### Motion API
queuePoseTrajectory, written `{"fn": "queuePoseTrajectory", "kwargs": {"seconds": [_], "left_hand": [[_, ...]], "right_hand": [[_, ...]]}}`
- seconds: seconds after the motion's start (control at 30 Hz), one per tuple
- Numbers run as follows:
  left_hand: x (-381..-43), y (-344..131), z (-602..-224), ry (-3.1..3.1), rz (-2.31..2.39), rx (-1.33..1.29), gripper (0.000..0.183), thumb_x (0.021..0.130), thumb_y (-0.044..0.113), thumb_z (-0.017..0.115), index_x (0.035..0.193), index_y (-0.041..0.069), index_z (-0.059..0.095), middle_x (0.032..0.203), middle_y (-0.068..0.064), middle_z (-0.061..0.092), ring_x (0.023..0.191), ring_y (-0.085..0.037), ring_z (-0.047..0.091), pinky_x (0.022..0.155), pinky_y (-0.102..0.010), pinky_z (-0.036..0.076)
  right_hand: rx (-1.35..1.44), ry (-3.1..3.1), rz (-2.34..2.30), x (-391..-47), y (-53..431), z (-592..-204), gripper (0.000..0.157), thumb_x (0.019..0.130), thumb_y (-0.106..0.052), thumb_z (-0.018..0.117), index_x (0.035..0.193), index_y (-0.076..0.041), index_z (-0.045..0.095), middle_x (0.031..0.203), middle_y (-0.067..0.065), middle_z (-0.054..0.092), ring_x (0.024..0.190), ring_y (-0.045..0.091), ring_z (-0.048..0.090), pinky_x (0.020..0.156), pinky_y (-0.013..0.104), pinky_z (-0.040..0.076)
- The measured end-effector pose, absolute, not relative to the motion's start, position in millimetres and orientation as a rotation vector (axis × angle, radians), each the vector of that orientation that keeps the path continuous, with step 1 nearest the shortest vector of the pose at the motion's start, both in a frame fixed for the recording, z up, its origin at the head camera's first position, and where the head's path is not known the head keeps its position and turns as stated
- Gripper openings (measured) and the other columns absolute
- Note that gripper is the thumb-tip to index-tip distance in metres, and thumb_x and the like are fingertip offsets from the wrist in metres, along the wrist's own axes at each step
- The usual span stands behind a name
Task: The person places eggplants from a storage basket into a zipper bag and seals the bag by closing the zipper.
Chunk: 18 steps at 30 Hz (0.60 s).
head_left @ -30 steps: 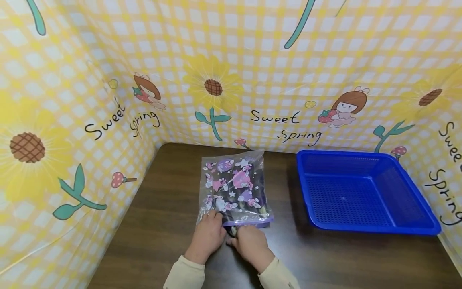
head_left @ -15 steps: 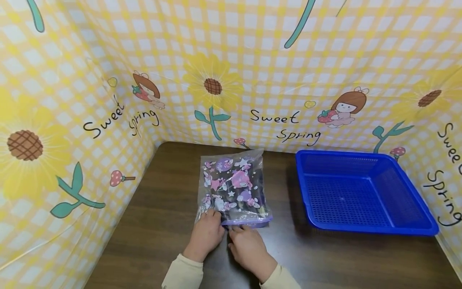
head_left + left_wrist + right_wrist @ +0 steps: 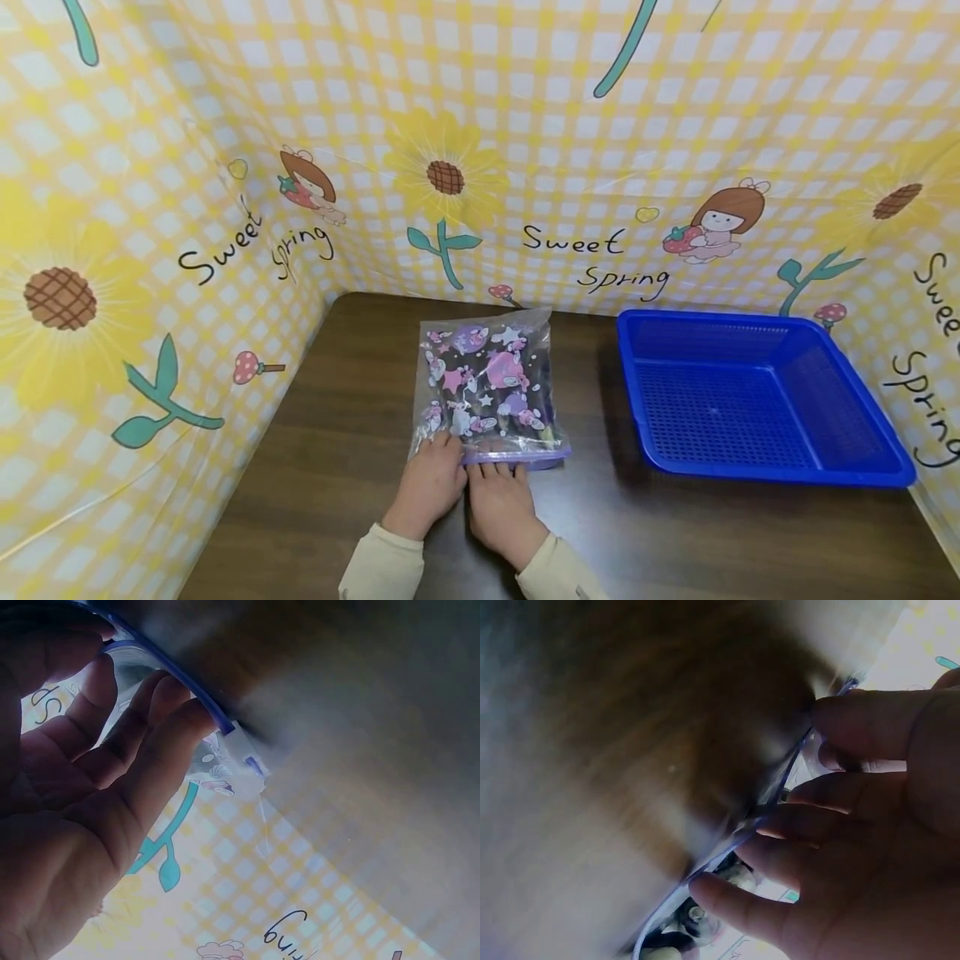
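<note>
A clear zip bag printed with pink, purple and white cartoons lies on the table, dark things inside it. Its purple zip strip faces the person. My left hand grips the strip's left end, fingers bent and thumb against the edge in the left wrist view. Just beside it, my right hand rests straight fingertips along the mouth of the bag. In the right wrist view, a dark item with a pale round end shows past the strip; its kind is hard to tell.
To the right stands a blue plastic basket with a perforated bottom. The dark wooden table meets yellow checked cloth at its back and sides.
A dark item with a pale end, under my right hand a second ago, no longer shows outside the bag. My right hand has drawn next to the left, fingers now straighter along the strip.
</note>
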<state>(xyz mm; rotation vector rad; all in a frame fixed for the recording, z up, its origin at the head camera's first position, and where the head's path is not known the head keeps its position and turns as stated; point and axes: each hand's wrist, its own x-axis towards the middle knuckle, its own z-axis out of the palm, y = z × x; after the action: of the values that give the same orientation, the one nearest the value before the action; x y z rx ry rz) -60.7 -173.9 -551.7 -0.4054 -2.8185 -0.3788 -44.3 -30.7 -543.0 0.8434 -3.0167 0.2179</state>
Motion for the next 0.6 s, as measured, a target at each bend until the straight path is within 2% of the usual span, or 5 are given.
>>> {"fn": "queuePoseTrajectory", "kwargs": {"seconds": [0.1,0.2,0.3,0.43,0.6], "left_hand": [[-61,-173,-551,-2.786,-0.373,-0.431,0.021,0.075,0.007,0.074,0.091,-0.003,0.063,0.089,-0.017,0.060,0.070,-0.036,0.057,0.059,-0.049,0.050],[-60,-172,-550,-2.774,-0.355,-0.433,0.027,0.073,0.006,0.075,0.096,-0.003,0.063,0.090,-0.018,0.060,0.071,-0.037,0.058,0.059,-0.049,0.051],[-58,-172,-549,-2.789,-0.325,-0.414,0.032,0.072,0.006,0.075,0.101,-0.001,0.064,0.090,-0.018,0.059,0.072,-0.037,0.058,0.056,-0.049,0.051],[-53,-170,-549,-2.831,-0.300,-0.404,0.032,0.071,0.006,0.073,0.103,0.003,0.067,0.094,-0.019,0.057,0.075,-0.036,0.057,0.050,-0.047,0.049],[-45,-164,-547,-2.819,-0.343,-0.387,0.026,0.072,0.002,0.069,0.098,0.003,0.067,0.095,-0.019,0.056,0.074,-0.035,0.054,0.048,-0.045,0.048]], "right_hand": [[0.864,-3.000,0.231,-44,-23,-536,0.042,0.086,-0.025,0.071,0.123,-0.005,0.067,0.119,0.011,0.067,0.109,0.031,0.062,0.088,0.052,0.048],[0.819,-2.902,0.363,-45,-12,-524,0.025,0.086,-0.023,0.073,0.101,-0.005,0.070,0.095,0.009,0.070,0.087,0.029,0.067,0.071,0.044,0.053],[0.711,-2.757,0.524,-49,1,-514,0.015,0.084,-0.020,0.074,0.086,-0.007,0.066,0.079,0.008,0.062,0.073,0.030,0.062,0.061,0.042,0.050],[0.588,-2.791,0.568,-54,21,-514,0.021,0.084,-0.022,0.076,0.095,-0.006,0.068,0.096,0.015,0.060,0.090,0.036,0.058,0.074,0.051,0.051],[0.518,-3.073,0.425,-49,42,-523,0.030,0.084,-0.029,0.078,0.104,-0.009,0.069,0.109,0.022,0.060,0.098,0.045,0.059,0.078,0.061,0.048]]}}
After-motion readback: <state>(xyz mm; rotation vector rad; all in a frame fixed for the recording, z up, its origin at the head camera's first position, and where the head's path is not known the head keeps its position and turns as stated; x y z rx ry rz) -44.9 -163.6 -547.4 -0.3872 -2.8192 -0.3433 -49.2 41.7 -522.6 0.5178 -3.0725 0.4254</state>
